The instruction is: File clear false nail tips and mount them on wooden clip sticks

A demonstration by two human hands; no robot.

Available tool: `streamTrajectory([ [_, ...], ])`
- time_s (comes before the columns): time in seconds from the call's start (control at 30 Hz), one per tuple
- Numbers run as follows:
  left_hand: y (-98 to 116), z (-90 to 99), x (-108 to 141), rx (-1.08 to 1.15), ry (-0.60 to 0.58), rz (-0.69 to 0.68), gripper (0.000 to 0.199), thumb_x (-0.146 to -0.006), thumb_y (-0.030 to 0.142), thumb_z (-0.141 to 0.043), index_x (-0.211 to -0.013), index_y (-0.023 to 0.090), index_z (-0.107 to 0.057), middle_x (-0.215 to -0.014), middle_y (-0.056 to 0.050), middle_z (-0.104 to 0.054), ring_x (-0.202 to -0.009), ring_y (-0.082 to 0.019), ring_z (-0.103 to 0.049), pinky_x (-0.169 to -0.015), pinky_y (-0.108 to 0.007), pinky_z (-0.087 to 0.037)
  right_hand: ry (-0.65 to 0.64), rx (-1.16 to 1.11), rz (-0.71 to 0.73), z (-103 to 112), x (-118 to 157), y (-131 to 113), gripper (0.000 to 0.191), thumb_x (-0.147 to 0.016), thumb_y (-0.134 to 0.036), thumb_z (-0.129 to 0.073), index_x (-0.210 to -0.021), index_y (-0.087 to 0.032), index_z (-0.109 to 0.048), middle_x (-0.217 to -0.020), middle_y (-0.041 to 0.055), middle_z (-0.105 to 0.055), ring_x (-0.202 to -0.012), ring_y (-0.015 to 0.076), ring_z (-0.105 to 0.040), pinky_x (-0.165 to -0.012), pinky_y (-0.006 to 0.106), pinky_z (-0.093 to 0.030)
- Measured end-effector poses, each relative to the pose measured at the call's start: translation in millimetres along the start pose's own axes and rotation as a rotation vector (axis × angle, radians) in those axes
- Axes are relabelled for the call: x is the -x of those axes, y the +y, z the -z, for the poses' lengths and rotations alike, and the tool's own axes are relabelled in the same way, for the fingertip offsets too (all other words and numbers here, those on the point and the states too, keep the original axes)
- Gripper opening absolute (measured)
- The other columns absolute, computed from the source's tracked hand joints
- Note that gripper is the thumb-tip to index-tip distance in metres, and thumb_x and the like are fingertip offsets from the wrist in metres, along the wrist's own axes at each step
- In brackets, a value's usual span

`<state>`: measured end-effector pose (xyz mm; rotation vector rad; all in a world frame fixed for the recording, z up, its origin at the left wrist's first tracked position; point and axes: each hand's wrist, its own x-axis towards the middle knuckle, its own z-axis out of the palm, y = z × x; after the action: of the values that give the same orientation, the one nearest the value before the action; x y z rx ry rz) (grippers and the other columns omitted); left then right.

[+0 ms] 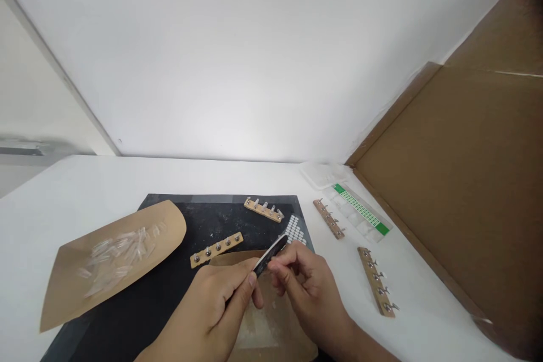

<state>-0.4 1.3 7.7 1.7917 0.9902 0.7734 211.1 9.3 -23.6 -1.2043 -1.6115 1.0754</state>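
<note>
Gripping a slim black file [270,255] with the left hand [216,297], pressing thumb and fingers around its lower end and tilting its tip up and away to the right. Closing the fingertips of the right hand [311,288] in a narrow pinch just beside the file's right side, without showing clearly whether anything small is sitting between them. Holding both hands above a brown sheet [292,331] bearing whitish dust, and having that sheet lying on a black mat [139,305].

Showing, just beyond the file's tip, a cluster of white tabs [296,230] lying near the mat's right edge. Having a studded strip [217,249] lying on the mat, touching or nearly touching the brown sheet's far edge, and a tip-bearing strip [263,210] lying farther off, carrying small clear pieces on its studs. Displaying many clear tips [123,254] scattered loosely on brown paper [68,285] to the left, overlapping the mat and the white tabletop [428,305].

Showing, to the right, a near wooden strip [376,283] and a far wooden strip [328,219], both bearing metal studs. Having a green-and-white card [360,208] lying over a clear compartment box [354,218], near tall cardboard [466,181].
</note>
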Motion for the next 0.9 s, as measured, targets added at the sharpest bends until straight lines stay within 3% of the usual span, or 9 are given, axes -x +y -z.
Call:
streamTrajectory([
  [0.1, -0.6, -0.4, -0.1, 0.031, -0.01, 0.038, 0.045, -0.115, 0.038, -0.034, -0.085, 0.02, -0.064, -0.048, 0.007, -0.055, -0.035, -0.01, -0.05, -0.047, -0.018, -0.042, 0.012, -0.263, -0.102, -2.2, -3.2, 0.2, 0.029, -0.099, -0.045, -0.076, -0.083, -0.022, -0.07, -0.071, -0.0015, -0.066, -0.058, 0.0134, -0.062, -0.053, 0.024, -0.049],
  [0.2, 1.0, -0.8, -1.2, 0.048, 0.002, 0.08, 0.046, -0.114, 0.041, -0.035, -0.085, 0.02, -0.063, -0.06, 0.004, -0.065, -0.037, -0.009, -0.051, -0.047, -0.018, -0.042, 0.006, -0.386, -0.167, -2.5, -5.4, -2.8, 0.033, -0.092, -0.047, -0.084, -0.081, -0.02, -0.069, -0.067, -0.0018, -0.067, -0.055, 0.0123, -0.063, -0.054, 0.023, -0.051],
  [0.3, 3.5, -0.8, -1.7, 0.064, 0.003, 0.117, 0.047, -0.114, 0.044, -0.036, -0.084, 0.02, -0.064, -0.07, 0.001, -0.07, -0.039, -0.008, -0.051, -0.044, -0.018, -0.039, 0.004, -0.397, -0.191, 0.7, -7.9, -7.4, 0.035, -0.09, -0.047, -0.087, -0.079, -0.019, -0.069, -0.066, -0.0015, -0.069, -0.054, 0.0113, -0.064, -0.057, 0.023, -0.052],
  [0.5, 5.2, -0.8, -1.1, 0.056, 0.015, 0.144, 0.047, -0.113, 0.044, -0.038, -0.084, 0.021, -0.066, -0.049, 0.006, -0.052, -0.039, -0.011, -0.048, -0.045, -0.018, -0.037, -0.046, -0.393, -0.19, 7.2, -9.7, -12.4, 0.033, -0.087, -0.047, -0.089, -0.085, -0.019, -0.072, -0.069, 0.0025, -0.077, -0.066, 0.0173, -0.074, -0.068, 0.027, -0.059],
  [0.67, 5.5, -0.7, -1.4, 0.058, 0.048, 0.11, 0.049, -0.113, 0.045, -0.037, -0.082, 0.021, -0.067, -0.047, 0.007, -0.049, -0.038, -0.011, -0.045, -0.043, -0.02, -0.035, -0.036, -0.363, -0.19, 10.0, -9.6, -12.0, 0.034, -0.089, -0.05, -0.087, -0.088, -0.019, -0.072, -0.069, 0.0031, -0.078, -0.066, 0.0192, -0.075, -0.068, 0.03, -0.06],
  [0.77, 6.4, -0.1, -2.4, 0.046, 0.037, 0.083, 0.048, -0.113, 0.044, -0.038, -0.083, 0.021, -0.067, -0.051, 0.006, -0.052, -0.043, -0.012, -0.049, -0.046, -0.02, -0.037, 0.007, -0.31, -0.167, 11.7, -11.2, -9.7, 0.037, -0.091, -0.053, -0.084, -0.084, -0.019, -0.07, -0.067, 0.0022, -0.076, -0.062, 0.0182, -0.072, -0.065, 0.029, -0.057],
  [0.9, 7.9, 0.6, -4.3, 0.0, 0.031, 0.022, 0.046, -0.113, 0.041, -0.039, -0.08, 0.02, -0.064, -0.07, 0.001, -0.067, -0.06, -0.014, -0.06, -0.056, -0.021, -0.042, 0.013, -0.297, -0.158, 10.8, -12.6, -7.3, 0.039, -0.096, -0.053, -0.079, -0.083, -0.019, -0.066, -0.067, 0.0003, -0.073, -0.058, 0.0144, -0.068, -0.062, 0.026, -0.053],
])
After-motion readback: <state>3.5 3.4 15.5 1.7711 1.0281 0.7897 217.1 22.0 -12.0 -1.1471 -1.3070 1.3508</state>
